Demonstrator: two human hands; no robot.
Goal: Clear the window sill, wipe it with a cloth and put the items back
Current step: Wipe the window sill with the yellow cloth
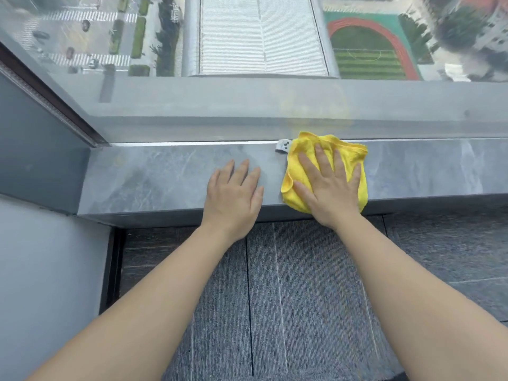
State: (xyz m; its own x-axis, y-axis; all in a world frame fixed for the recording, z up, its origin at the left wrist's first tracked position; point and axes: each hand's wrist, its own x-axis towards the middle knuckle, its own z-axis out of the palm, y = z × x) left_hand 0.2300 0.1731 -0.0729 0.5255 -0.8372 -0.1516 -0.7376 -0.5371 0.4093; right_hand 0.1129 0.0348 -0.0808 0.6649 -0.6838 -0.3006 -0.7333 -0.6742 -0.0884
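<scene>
While left hand (233, 196) rests flat on sill (154, 180), right hand (328, 188) fingers splayed, pressing cloth (354, 154).

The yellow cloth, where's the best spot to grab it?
Probably the bunched fold at the cloth's left edge, coming from above. It stands up off the sill, so fingers can pinch it; the rest lies flat under the right hand.

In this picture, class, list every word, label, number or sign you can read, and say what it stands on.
No text can be read anywhere.
Care tag on the yellow cloth: dark marks only, too small and blurred to read.
Window sill: bare stone, no writing.
Street beyond the window: painted stripes, no legible signs.
</scene>
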